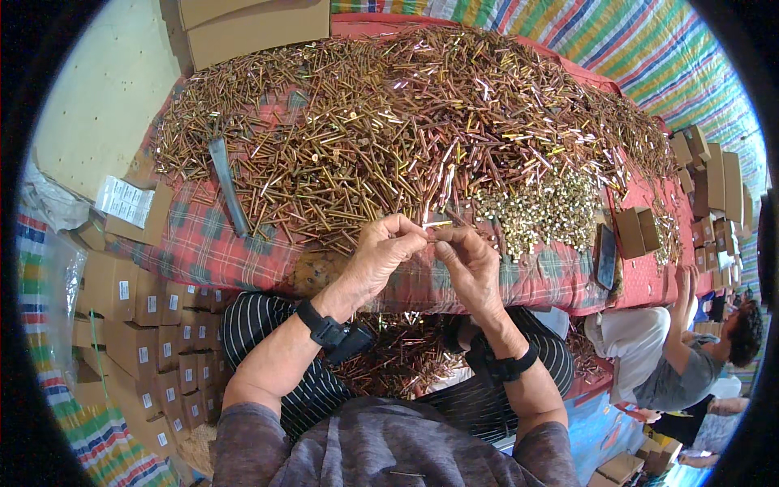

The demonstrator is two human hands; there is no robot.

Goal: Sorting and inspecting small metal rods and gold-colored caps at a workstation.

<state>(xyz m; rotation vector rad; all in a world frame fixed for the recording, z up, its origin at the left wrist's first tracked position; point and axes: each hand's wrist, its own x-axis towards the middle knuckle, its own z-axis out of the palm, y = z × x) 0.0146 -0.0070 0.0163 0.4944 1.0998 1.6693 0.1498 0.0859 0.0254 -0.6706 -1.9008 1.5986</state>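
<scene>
1. The left hand (380,250) reaches in over the near edge of the counter (203,253), thumb and forefinger pressed together.
2. The right hand (472,266) meets it fingertip to fingertip, also pinched. Both appear to grip one small metal piece (430,230), mostly hidden by the fingers; its exact shape and long axis I cannot tell.
3. That piece sits between the two hands, to the right of the left one and to the left of the right one, neither clearly nearer.
4. Just beyond the fingertips, a bright rod (439,222) runs roughly parallel to the near edge; whether it touches the fingers is unclear.
5. The heap of brassy rods (349,154) spreads from there toward the far edge, its long axes pointing every way.
6. The pile of small pale-gold pieces (540,213) lies beyond and to the right, nearer the right hand.
7. A grey metal strip (229,188) lies toward the left end, a dark tray (605,256) near the right.
</scene>
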